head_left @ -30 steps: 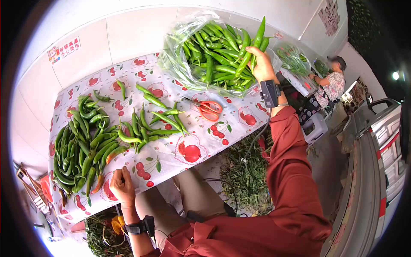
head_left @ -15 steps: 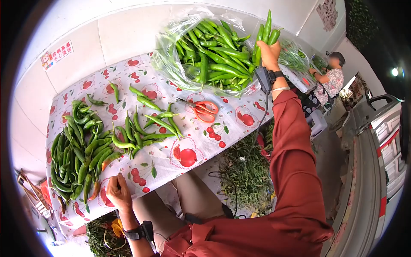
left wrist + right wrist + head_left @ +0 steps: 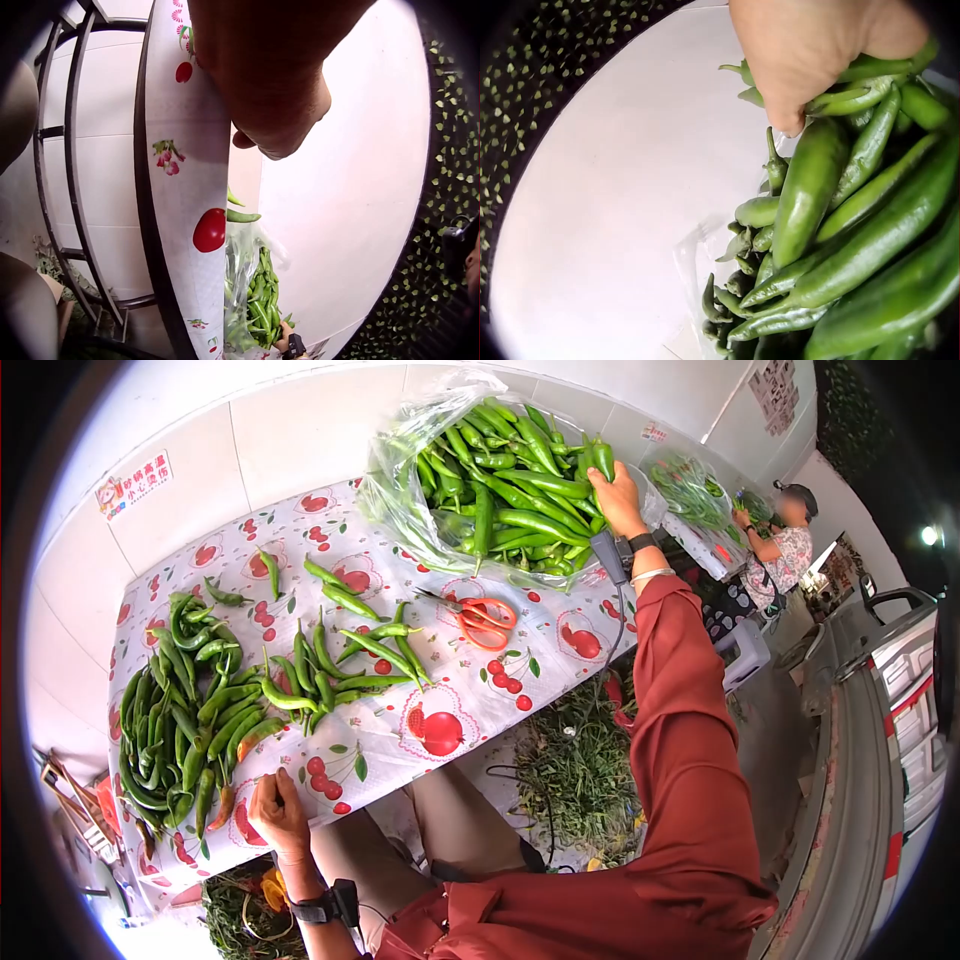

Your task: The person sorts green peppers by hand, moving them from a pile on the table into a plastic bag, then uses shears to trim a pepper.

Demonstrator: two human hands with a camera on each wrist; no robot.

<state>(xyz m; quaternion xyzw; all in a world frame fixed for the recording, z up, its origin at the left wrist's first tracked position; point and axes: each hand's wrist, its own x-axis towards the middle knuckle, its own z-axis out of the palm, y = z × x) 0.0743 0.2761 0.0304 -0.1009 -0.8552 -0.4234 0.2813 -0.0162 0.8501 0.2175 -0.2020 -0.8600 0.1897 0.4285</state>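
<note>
At the right rim of a clear plastic bag (image 3: 385, 530) full of green chili peppers (image 3: 520, 485), my right hand (image 3: 618, 500) grips a few peppers (image 3: 601, 458). Stems stick out past that hand (image 3: 817, 52) in the right wrist view, close over large glossy peppers (image 3: 810, 195). Curled in on itself, my left hand (image 3: 280, 812) rests at the table's front edge with nothing visible in it. Nearest to it is a heap of green peppers (image 3: 165, 735), a few turning orange. Several loose peppers (image 3: 320, 660) lie beside the heap. Red-handled scissors (image 3: 485, 622) lie partly open near the bag.
A patterned cloth covers the table (image 3: 480, 715), which stands against a white tiled wall (image 3: 300, 440). Cut greenery (image 3: 580, 780) lies on the floor below. Farther right, a person (image 3: 780, 550) sits by another bag of greens (image 3: 690, 490); a parked vehicle (image 3: 900, 690) stands behind.
My right hand first held peppers over the bag, tips up, then shifted to its right side. Now it has lowered them against the bag's right rim. My left hand has stayed at the table edge.
</note>
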